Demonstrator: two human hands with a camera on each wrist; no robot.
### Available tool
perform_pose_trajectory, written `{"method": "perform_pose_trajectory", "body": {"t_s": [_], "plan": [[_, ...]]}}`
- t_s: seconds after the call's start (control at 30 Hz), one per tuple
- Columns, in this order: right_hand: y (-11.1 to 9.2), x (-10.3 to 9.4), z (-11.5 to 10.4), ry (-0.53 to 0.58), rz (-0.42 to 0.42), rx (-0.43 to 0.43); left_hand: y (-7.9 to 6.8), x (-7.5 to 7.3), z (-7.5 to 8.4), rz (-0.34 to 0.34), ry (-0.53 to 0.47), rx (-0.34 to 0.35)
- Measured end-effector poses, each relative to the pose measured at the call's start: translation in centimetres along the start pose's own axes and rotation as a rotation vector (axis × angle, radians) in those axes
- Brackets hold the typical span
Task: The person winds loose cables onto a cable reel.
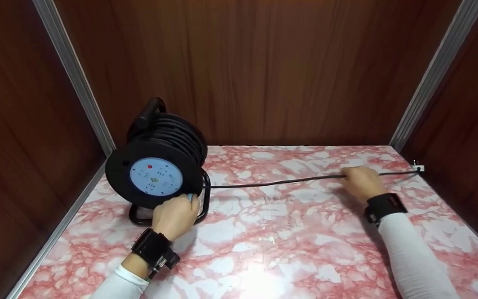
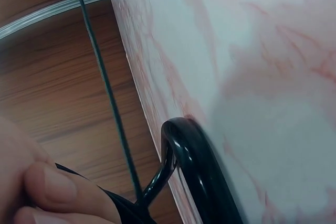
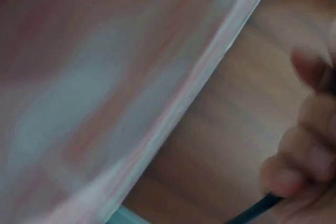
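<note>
A black cable reel (image 1: 162,150) with a light-blue socket panel (image 1: 156,176) stands at the left on a black tubular stand (image 2: 194,166). My left hand (image 1: 174,216) grips a small blue knob (image 1: 190,197) at the lower right of the reel's front disc. From the reel a dark cable (image 1: 280,182) runs nearly straight to the right. My right hand (image 1: 362,182) has its fingers curled around this cable, close to its far end. Past that hand, the cable ends in a white plug (image 1: 418,167) with its prongs up. The right wrist view shows curled fingers (image 3: 294,163) on the cable.
Beneath everything is a table (image 1: 264,232) with a red-and-white marbled top. Brown wood-look panels (image 1: 259,74) close off the back and both sides. Grey metal posts (image 1: 77,79) mark the corners. The reel's carrying handle (image 1: 149,112) rises at its back.
</note>
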State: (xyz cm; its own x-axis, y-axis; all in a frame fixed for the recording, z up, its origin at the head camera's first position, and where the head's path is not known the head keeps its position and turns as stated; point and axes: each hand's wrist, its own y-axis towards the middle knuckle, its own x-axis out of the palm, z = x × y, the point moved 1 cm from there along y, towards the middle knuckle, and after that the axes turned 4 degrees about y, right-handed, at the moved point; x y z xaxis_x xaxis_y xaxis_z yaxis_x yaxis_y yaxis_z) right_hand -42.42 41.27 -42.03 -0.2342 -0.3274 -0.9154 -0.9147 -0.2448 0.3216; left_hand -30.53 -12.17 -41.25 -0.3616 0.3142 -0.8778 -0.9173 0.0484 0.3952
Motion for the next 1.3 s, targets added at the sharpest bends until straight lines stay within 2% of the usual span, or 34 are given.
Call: {"method": "perform_pose_trajectory", "body": {"t_s": [0.07,0.1,0.13,0.2,0.27,0.3,0.33,0.4,0.47,0.6,0.7,0.83,0.93,1.07,1.17,1.3], "plan": [[-0.3,-0.7,1.7,-0.001,0.025,0.077,0.0,0.0,0.2,-0.001,-0.005,0.002],[-0.4,-1.0,2.3,0.0,0.08,0.093,0.0,0.0,0.3,-0.005,-0.008,0.002],[-0.3,-1.3,2.7,-0.01,0.172,0.074,0.0,0.0,0.3,-0.011,-0.012,0.001],[0.1,-2.2,2.8,-0.009,0.387,-0.019,0.1,-0.1,0.4,-0.032,-0.019,-0.003],[0.6,-2.9,2.0,-0.001,0.603,-0.168,0.1,-0.1,0.3,-0.044,-0.021,-0.01],[0.9,-3.1,1.4,-0.003,0.679,-0.24,0.0,-0.1,0.2,-0.044,-0.02,-0.014],[1.1,-3.3,0.7,-0.01,0.719,-0.307,0.0,-0.1,0.1,-0.043,-0.019,-0.02],[1.5,-3.5,-0.4,0.006,0.72,-0.39,0.0,0.0,-0.2,-0.04,-0.014,-0.029],[1.6,-3.5,-1.1,0.006,0.676,-0.392,0.0,0.1,-0.4,-0.028,-0.008,-0.024],[1.1,-2.8,-0.7,0.002,0.556,-0.263,-0.4,0.4,-1.1,-0.019,0.033,0.033],[0.2,-2.0,0.4,0.027,0.407,-0.163,-0.7,0.4,-1.8,-0.046,0.076,0.053],[-0.8,-1.2,1.3,0.144,0.16,-0.088,-0.9,0.5,-2.9,-0.119,0.068,-0.019],[-1.0,-0.9,1.2,0.288,0.028,-0.048,-1.0,0.5,-3.8,-0.155,0.041,-0.091],[-1.3,-0.7,0.5,0.427,-0.058,-0.03,-1.2,0.4,-5.1,-0.193,0.019,-0.158],[-1.5,-0.2,-0.1,0.457,-0.104,-0.036,-1.4,0.2,-6.1,-0.219,-0.003,-0.188],[-1.6,0.4,-1.0,0.471,-0.159,-0.033,-1.4,-0.3,-7.3,-0.244,-0.021,-0.186]]}}
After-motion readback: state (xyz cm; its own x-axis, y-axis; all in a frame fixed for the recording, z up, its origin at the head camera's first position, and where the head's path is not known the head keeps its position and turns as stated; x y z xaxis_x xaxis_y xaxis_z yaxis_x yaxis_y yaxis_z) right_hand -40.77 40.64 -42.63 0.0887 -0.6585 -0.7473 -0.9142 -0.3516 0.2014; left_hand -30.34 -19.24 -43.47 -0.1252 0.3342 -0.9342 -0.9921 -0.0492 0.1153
